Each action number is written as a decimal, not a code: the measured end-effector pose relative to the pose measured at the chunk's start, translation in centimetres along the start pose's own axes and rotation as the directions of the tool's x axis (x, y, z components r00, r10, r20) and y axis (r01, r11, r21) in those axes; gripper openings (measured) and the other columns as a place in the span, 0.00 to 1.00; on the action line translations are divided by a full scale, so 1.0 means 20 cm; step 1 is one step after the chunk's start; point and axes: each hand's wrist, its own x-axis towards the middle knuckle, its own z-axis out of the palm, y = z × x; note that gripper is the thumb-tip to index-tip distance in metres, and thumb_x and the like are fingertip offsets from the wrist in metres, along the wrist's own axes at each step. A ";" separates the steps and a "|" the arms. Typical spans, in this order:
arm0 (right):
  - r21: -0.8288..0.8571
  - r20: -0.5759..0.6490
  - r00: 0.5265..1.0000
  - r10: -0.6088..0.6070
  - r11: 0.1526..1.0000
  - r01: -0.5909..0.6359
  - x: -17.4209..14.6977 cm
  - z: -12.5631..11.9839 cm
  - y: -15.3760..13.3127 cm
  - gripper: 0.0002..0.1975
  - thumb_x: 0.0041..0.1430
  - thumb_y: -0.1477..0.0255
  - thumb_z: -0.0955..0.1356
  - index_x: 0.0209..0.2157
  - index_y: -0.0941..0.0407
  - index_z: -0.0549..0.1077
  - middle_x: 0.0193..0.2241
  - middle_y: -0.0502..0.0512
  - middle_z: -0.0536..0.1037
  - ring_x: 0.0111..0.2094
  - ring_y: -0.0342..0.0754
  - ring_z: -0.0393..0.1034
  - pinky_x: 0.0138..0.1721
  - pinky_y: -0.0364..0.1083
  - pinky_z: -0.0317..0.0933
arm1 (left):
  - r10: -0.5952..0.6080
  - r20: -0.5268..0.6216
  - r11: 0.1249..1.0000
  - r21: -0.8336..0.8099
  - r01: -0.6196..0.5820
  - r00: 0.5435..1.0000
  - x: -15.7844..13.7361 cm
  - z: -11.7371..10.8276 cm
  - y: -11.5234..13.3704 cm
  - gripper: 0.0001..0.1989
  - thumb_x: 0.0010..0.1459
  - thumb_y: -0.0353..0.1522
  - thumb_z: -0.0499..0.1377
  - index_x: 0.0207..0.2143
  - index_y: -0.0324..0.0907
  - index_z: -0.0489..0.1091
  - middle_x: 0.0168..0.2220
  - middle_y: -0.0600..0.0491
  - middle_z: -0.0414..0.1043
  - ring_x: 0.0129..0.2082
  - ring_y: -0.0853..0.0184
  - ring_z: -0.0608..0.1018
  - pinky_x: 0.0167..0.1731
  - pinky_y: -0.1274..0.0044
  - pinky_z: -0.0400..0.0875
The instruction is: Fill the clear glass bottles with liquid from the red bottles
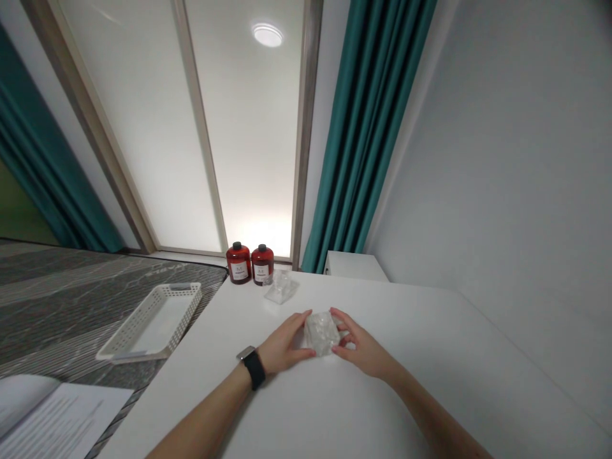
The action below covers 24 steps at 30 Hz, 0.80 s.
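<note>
A small see-through plastic bag (322,333), crinkled and squarish, is between my two hands just above or on the white table. Whether anything is inside it I cannot make out. My left hand (285,344), with a black-strapped watch on its wrist, grips the bag's left side between thumb and fingers. From the right, my right hand (362,349) holds the other side with curved fingers and thumb. Beyond them lies a second crumpled clear plastic bag (282,288), beside two dark red bottles, one (238,262) left of the other (262,264), both black-capped with white labels.
The white table (382,408) reaches toward the grey wall on the right. Left of it, on a dark patterned surface, are a white perforated basket (113,352) and an open paper booklet (71,421). A white cabinet (356,264) and teal curtain (368,127) stand behind.
</note>
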 end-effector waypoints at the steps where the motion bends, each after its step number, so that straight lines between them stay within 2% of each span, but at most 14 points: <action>1: -0.026 -0.002 1.000 0.002 1.000 -0.002 0.01 0.00 0.00 0.41 0.53 0.74 0.71 0.66 0.54 0.52 0.53 0.61 0.72 0.40 0.48 0.71 0.44 0.51 0.68 | 0.018 0.010 1.000 -0.002 -0.018 1.000 0.00 0.00 -0.01 0.38 0.55 0.36 0.66 0.64 0.40 0.54 0.60 0.40 0.64 0.58 0.53 0.69 0.60 0.62 0.62; 5: -0.085 -0.045 0.999 -0.026 0.996 0.023 0.04 0.00 0.03 0.40 0.50 0.76 0.71 0.64 0.55 0.57 0.52 0.61 0.73 0.41 0.50 0.70 0.45 0.52 0.66 | 0.007 0.002 1.000 0.006 -0.007 1.000 0.01 -0.01 -0.02 0.37 0.56 0.35 0.64 0.65 0.39 0.54 0.57 0.41 0.67 0.56 0.53 0.71 0.59 0.60 0.63; 9: -0.072 -0.134 0.988 -0.081 0.995 0.071 0.07 0.04 0.06 0.37 0.49 0.76 0.72 0.62 0.54 0.61 0.53 0.60 0.72 0.47 0.53 0.69 0.47 0.52 0.66 | 0.037 -0.031 0.999 0.014 -0.036 0.999 0.00 0.00 -0.03 0.32 0.59 0.34 0.61 0.64 0.41 0.56 0.60 0.41 0.66 0.57 0.54 0.71 0.59 0.60 0.64; 12: -0.089 -0.195 0.973 -0.123 0.990 0.107 0.08 0.06 0.10 0.36 0.50 0.75 0.71 0.61 0.52 0.61 0.53 0.60 0.72 0.49 0.53 0.69 0.46 0.52 0.66 | 0.061 -0.061 0.997 0.050 -0.058 0.996 0.01 0.01 -0.04 0.29 0.61 0.33 0.57 0.64 0.40 0.56 0.53 0.42 0.70 0.51 0.56 0.74 0.54 0.63 0.69; 16: -0.082 -0.232 0.961 -0.149 0.988 0.134 0.10 0.06 0.16 0.36 0.52 0.73 0.70 0.63 0.52 0.59 0.57 0.60 0.70 0.50 0.53 0.69 0.47 0.53 0.66 | 0.010 -0.096 0.997 0.083 -0.002 0.995 0.01 0.03 -0.04 0.25 0.60 0.30 0.56 0.61 0.40 0.61 0.49 0.44 0.73 0.47 0.58 0.76 0.52 0.65 0.71; 20: -0.047 -0.284 0.944 -0.165 0.986 0.159 0.11 0.07 0.21 0.36 0.54 0.73 0.68 0.64 0.53 0.57 0.58 0.62 0.69 0.52 0.53 0.68 0.48 0.53 0.67 | 0.012 -0.050 0.999 0.047 -0.009 0.999 0.00 0.03 -0.02 0.26 0.60 0.27 0.54 0.61 0.40 0.61 0.50 0.44 0.73 0.50 0.58 0.75 0.54 0.64 0.69; 24: -0.008 -0.367 0.916 -0.163 0.985 0.172 0.09 0.09 0.23 0.34 0.53 0.74 0.69 0.62 0.54 0.59 0.55 0.64 0.71 0.50 0.54 0.71 0.46 0.53 0.70 | 0.012 0.020 1.000 -0.025 -0.011 1.000 0.02 0.04 0.01 0.32 0.58 0.28 0.56 0.65 0.41 0.55 0.60 0.43 0.67 0.57 0.55 0.72 0.60 0.61 0.64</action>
